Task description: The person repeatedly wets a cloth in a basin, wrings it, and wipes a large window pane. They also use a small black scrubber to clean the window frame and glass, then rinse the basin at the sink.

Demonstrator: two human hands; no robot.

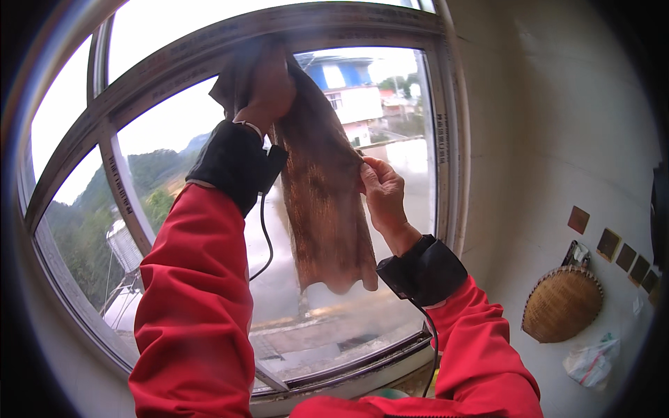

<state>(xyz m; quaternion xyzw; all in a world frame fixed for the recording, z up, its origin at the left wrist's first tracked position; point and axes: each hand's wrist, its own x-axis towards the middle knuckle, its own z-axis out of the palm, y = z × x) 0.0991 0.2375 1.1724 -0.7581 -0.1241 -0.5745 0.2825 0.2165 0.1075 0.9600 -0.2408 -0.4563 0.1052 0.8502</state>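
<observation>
A brown cloth hangs down in front of the window glass. High up, my left hand holds the cloth bunched against the top rail of the window sash; its fingertips are hidden in the folds. Lower and to the right, my right hand pinches the cloth's right edge between thumb and fingers. The cloth's wavy lower edge dangles free above the sill. Each wrist wears a black band with a cable.
A window mullion stands at the left. On the right wall hang a woven basket, a plastic bag and several small dark squares. The rim of a green container shows below the sill. Buildings and hills lie outside.
</observation>
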